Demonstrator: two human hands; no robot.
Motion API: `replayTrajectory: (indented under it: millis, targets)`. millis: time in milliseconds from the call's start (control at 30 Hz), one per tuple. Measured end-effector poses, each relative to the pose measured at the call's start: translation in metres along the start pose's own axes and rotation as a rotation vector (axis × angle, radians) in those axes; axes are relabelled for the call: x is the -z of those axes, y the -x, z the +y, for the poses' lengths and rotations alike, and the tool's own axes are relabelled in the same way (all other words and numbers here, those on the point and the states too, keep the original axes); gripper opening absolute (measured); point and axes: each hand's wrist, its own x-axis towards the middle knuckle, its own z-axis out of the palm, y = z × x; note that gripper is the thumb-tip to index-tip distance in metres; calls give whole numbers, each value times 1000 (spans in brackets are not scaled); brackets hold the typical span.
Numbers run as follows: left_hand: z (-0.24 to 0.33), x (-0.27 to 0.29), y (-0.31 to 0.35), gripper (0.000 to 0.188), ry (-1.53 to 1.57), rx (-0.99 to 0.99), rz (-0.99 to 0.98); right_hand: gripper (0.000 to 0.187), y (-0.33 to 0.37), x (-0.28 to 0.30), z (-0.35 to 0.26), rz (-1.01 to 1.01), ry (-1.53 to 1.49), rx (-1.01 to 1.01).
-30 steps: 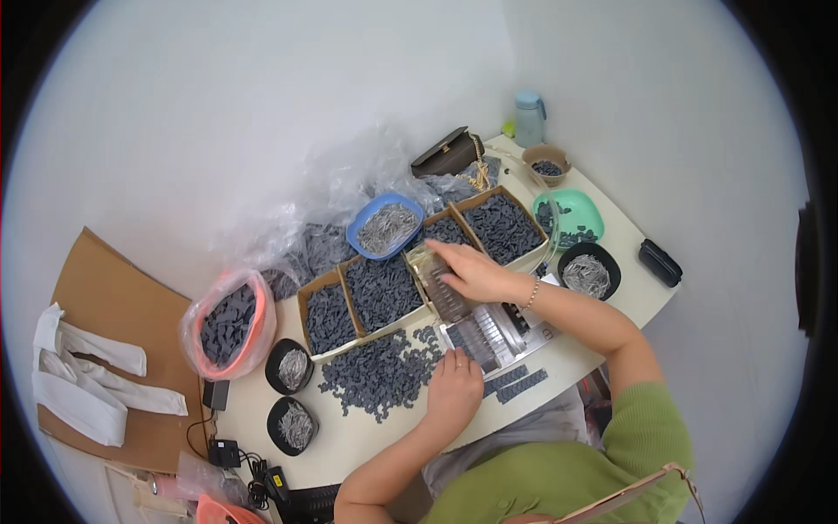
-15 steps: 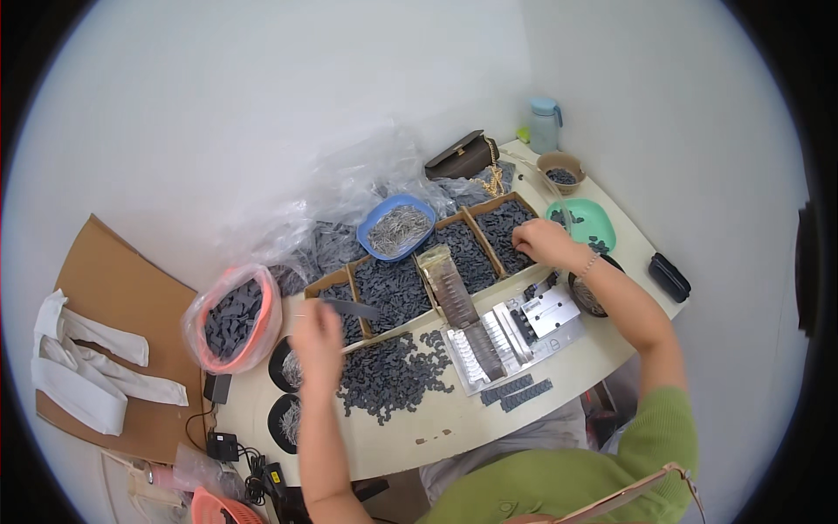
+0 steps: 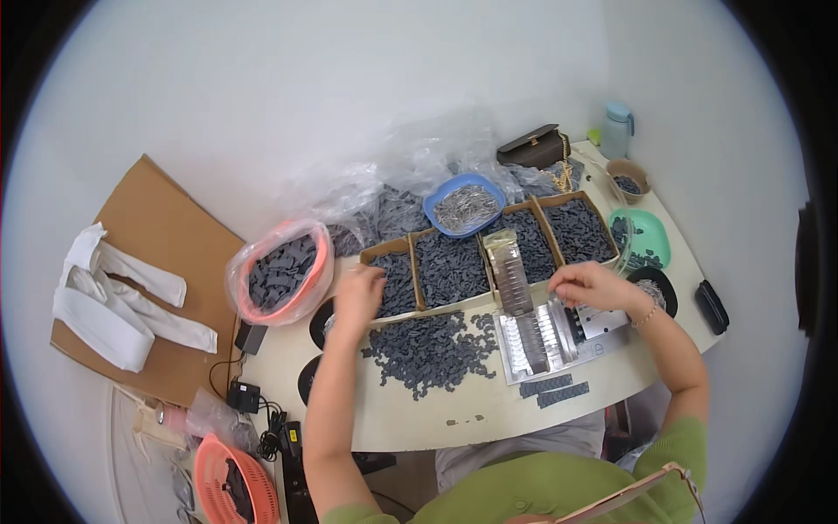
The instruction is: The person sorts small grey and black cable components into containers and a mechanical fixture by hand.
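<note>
My left hand (image 3: 356, 295) is at the left edge of a divided cardboard tray (image 3: 419, 284), beside its leftmost compartment of small dark grey pieces. Its fingers are curled together; whatever they hold is too small to make out. My right hand (image 3: 592, 285) hovers over the right part of a metal fixture (image 3: 596, 324), thumb and fingertips pinched together, their content hidden. A ribbed, translucent strip (image 3: 511, 278) lies across the fixture's left side and up over the tray. Loose dark pieces (image 3: 429, 349) are heaped on the table between my arms.
A blue dish (image 3: 426, 207) of metal pins rests on the tray's back edge. Left stands a pink basket (image 3: 322, 266) of dark strips. Right are a green dish (image 3: 656, 237), a black bowl (image 3: 667, 288) and a black case (image 3: 711, 307). Two segmented strips (image 3: 563, 395) lie near the front edge.
The view has shifted, so the table appears further right. My right hand has come from the rightmost compartment to the fixture. The dark flat strip at my left hand no longer shows there.
</note>
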Motion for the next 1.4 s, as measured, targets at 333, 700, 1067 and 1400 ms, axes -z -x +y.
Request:
replayTrajectory:
  millis: [333,700,1067,1400]
  targets:
    - [21,-50,-9,19,-76,92,-311,11,16,-50,-2,-159,528,303]
    - [11,-38,-8,25,59,197,-189,17,19,-72,11,42,478,427]
    - [183,-51,93,15,702,30,-408,18,19,-71,19,137,431,463]
    - [195,-51,92,11,390,-176,-259,16,20,-82,29,128,444,521]
